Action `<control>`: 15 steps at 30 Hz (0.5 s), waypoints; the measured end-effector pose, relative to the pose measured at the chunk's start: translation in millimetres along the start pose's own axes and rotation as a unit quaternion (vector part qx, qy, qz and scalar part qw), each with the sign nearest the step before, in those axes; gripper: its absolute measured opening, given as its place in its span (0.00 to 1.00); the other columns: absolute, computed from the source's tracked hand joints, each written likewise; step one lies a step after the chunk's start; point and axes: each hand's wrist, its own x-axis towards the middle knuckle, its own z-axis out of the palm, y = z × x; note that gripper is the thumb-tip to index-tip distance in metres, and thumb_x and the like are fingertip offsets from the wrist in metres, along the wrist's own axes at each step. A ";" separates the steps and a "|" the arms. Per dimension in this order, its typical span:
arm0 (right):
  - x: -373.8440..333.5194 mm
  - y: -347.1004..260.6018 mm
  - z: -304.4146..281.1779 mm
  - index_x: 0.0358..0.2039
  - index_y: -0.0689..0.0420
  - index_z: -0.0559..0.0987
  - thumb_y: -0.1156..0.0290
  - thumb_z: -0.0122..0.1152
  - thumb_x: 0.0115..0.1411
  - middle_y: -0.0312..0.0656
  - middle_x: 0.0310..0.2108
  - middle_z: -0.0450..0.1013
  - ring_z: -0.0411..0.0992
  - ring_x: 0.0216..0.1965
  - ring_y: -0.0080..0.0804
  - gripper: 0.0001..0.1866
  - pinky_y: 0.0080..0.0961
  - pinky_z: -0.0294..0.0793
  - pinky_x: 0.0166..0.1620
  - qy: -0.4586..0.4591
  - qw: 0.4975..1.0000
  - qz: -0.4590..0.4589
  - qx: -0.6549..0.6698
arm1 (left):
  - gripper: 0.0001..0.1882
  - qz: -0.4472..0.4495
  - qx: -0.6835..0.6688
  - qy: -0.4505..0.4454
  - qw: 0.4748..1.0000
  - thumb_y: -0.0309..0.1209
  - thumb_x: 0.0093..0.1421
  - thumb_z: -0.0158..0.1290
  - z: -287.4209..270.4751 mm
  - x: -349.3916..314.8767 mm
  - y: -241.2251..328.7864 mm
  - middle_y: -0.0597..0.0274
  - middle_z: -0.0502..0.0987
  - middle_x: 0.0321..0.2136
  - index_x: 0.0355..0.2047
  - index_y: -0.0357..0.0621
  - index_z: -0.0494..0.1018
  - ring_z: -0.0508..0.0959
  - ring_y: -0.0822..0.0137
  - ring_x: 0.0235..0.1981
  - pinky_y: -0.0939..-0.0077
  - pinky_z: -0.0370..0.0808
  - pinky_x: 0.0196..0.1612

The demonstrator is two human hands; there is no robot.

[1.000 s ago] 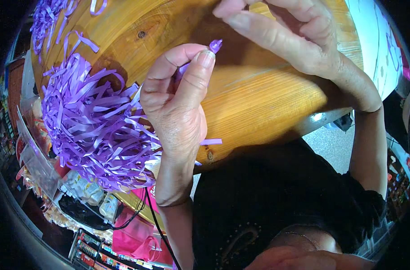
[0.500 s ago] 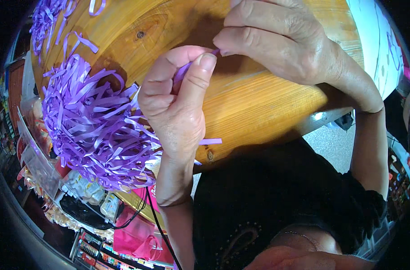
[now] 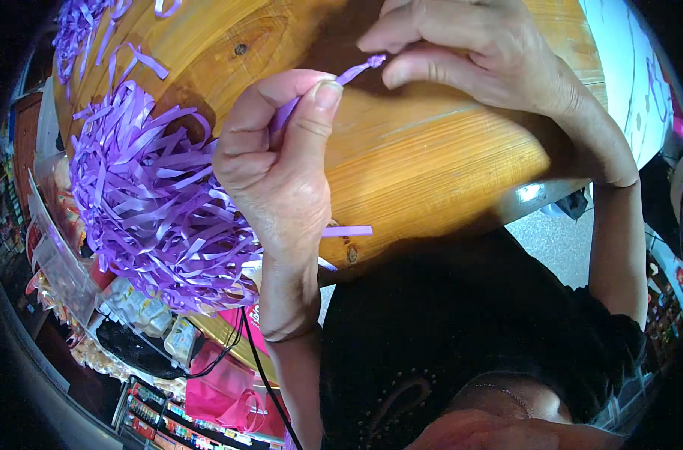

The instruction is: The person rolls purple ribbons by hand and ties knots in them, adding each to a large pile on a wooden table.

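Note:
My left hand (image 3: 285,150) pinches a purple ribbon (image 3: 350,75) between thumb and forefinger. The ribbon's end sticks out up and to the right, with a small knot (image 3: 376,61) at its tip. Just right of that knot, my right hand (image 3: 469,56) has thumb and forefinger apart, and nothing shows between them. A large heap of cut purple ribbons (image 3: 150,202) lies left of my left hand, partly behind it. Below my left hand's wrist, one flat ribbon end (image 3: 347,232) pokes out over the wood.
Both hands are above a round wooden table (image 3: 431,172). More purple ribbons (image 3: 79,34) lie at its far left. Clear plastic boxes (image 3: 60,247), a pink bag (image 3: 225,397) and a black cable (image 3: 262,367) are at the lower left. A white surface (image 3: 630,67) adjoins on the right.
My right thumb and forefinger have parted and moved off the ribbon's end, so the knot shows. My left hand has shifted slightly left, still pinching the ribbon.

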 end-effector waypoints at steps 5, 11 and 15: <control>-1.1 2.0 -3.0 0.43 0.60 0.83 0.60 0.76 0.55 0.39 0.33 0.79 0.77 0.38 0.36 0.21 0.33 0.76 0.42 -0.021 0.995 0.056 0.085 | 0.05 -0.019 -0.045 0.017 0.999 0.17 0.61 0.63 2.3 -0.9 -1.6 0.69 0.81 0.30 0.37 0.37 0.81 0.74 0.82 0.28 0.89 0.69 0.32; 3.3 -6.0 -2.4 0.46 0.59 0.83 0.61 0.76 0.55 0.39 0.35 0.78 0.76 0.38 0.36 0.21 0.32 0.73 0.41 -0.029 0.998 0.021 0.053 | 0.04 -0.009 -0.001 -0.019 1.000 0.19 0.60 0.64 3.1 1.0 -2.2 0.71 0.80 0.29 0.36 0.37 0.82 0.74 0.83 0.28 0.89 0.70 0.32; 8.6 -13.5 -5.6 0.44 0.59 0.84 0.64 0.75 0.57 0.40 0.34 0.76 0.75 0.36 0.38 0.17 0.32 0.72 0.40 -0.026 1.000 -0.006 0.006 | 0.04 -0.015 0.030 0.005 0.999 0.20 0.61 0.64 5.7 -3.0 -2.1 0.73 0.80 0.28 0.36 0.38 0.82 0.73 0.84 0.28 0.89 0.69 0.31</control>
